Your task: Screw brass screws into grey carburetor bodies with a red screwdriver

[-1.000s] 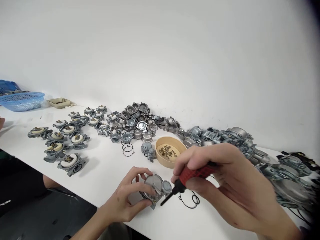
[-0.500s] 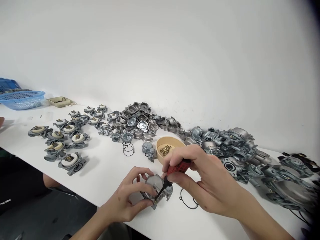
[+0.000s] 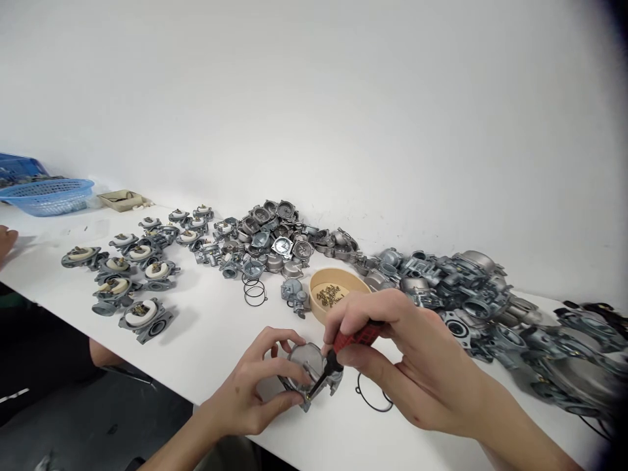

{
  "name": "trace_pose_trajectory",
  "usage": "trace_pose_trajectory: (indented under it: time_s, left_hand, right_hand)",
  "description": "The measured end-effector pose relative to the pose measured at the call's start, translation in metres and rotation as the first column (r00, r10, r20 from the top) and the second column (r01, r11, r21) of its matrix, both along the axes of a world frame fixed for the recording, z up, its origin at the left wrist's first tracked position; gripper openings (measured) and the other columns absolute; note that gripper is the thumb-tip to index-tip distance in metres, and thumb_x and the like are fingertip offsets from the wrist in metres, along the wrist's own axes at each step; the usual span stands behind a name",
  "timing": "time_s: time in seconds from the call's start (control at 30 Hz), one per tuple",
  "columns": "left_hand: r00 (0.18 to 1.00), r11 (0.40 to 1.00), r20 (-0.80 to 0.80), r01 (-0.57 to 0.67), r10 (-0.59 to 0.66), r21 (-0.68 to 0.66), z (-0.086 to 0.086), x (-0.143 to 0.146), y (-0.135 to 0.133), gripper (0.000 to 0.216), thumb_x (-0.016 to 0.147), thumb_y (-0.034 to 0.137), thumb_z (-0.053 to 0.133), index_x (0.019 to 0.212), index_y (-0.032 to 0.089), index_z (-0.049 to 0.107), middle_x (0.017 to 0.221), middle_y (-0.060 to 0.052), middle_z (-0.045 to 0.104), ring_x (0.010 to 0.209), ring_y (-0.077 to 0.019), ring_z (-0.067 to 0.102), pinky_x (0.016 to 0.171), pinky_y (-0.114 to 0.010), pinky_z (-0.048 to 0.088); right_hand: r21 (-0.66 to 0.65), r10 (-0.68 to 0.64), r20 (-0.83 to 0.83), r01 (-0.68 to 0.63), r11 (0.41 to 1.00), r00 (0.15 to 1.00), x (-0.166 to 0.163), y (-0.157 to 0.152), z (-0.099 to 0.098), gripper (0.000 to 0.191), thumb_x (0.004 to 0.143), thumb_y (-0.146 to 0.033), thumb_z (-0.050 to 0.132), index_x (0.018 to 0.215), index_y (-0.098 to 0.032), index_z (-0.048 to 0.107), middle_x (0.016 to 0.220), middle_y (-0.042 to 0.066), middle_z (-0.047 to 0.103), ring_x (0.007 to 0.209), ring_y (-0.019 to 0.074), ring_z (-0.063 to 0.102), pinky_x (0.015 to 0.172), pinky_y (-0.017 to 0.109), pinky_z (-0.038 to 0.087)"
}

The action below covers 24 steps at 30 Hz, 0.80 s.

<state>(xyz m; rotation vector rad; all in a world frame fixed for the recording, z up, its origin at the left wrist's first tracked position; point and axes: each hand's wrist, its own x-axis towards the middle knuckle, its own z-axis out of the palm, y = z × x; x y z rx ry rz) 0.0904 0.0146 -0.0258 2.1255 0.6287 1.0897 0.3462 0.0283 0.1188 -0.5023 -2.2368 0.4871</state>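
Note:
My left hand (image 3: 250, 392) grips a grey metal carburetor (image 3: 305, 367) on the white table (image 3: 210, 333), near its front edge, fingers curled round the body. My right hand (image 3: 392, 353) is closed on a red-handled screwdriver (image 3: 349, 342). The black shaft slants down-left, its tip touching the carburetor's lower front. A tan round bowl (image 3: 338, 296) with small brass screws sits just behind my hands. Black O-rings (image 3: 373, 394) lie on the table right of the carburetor, partly under my right hand.
A heap of grey metal covers (image 3: 275, 239) lies at the back centre, more carburetor bodies (image 3: 471, 294) along the right. Carburetors with white floats (image 3: 130, 271) stand in rows at left. Two loose O-rings (image 3: 254, 289), a blue basket (image 3: 49, 195), another person's hand (image 3: 6, 241) at far left.
My right hand moved left with the screwdriver, bringing its tip from beside the carburetor onto its lower front. The left hand kept its grip on the carburetor.

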Motion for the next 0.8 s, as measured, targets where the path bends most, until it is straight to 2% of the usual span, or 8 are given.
trace_pose_trajectory:
  time_s: [0.23, 0.6, 0.8]
  left_hand:
    - [1.0, 1.0, 0.015, -0.001, 0.001, 0.022, 0.001, 0.0021, 0.0019, 0.028, 0.103, 0.017, 0.076, 0.126, 0.032, 0.072, 0.154, -0.005, 0.05, 0.125, -0.0236, 0.055, 0.102, -0.034, 0.045]
    - [1.0, 1.0, 0.007, -0.006, 0.006, 0.019, 0.0007, 0.0001, 0.0003, 0.024, 0.102, 0.017, 0.076, 0.122, 0.029, 0.073, 0.15, -0.009, 0.054, 0.126, -0.0268, 0.057, 0.102, -0.037, 0.047]
    - [1.0, 1.0, 0.008, -0.007, 0.007, 0.014, 0.0016, 0.0012, 0.001, 0.025, 0.101, 0.016, 0.076, 0.122, 0.029, 0.073, 0.15, -0.008, 0.054, 0.126, -0.0263, 0.057, 0.103, -0.038, 0.047]
  right_hand:
    - [-0.008, 0.028, 0.044, -0.027, 1.0, 0.999, -0.0001, 0.0005, -0.0008, 0.02, 0.109, -0.013, 0.056, 0.121, -0.027, 0.047, 0.097, -0.003, 0.07, 0.076, 0.0083, 0.064, 0.068, 0.019, 0.054]
    - [0.007, 0.037, -0.036, -0.037, 0.999, 0.999, -0.0001, 0.0006, 0.0002, 0.023, 0.107, -0.008, 0.056, 0.118, -0.027, 0.049, 0.097, 0.0, 0.069, 0.079, 0.0122, 0.07, 0.067, 0.023, 0.057]
    - [0.008, 0.046, -0.007, -0.046, 0.999, 0.999, 0.0, 0.0008, -0.0002, 0.024, 0.107, -0.007, 0.055, 0.12, -0.027, 0.049, 0.097, 0.0, 0.07, 0.078, 0.0117, 0.068, 0.066, 0.023, 0.056]
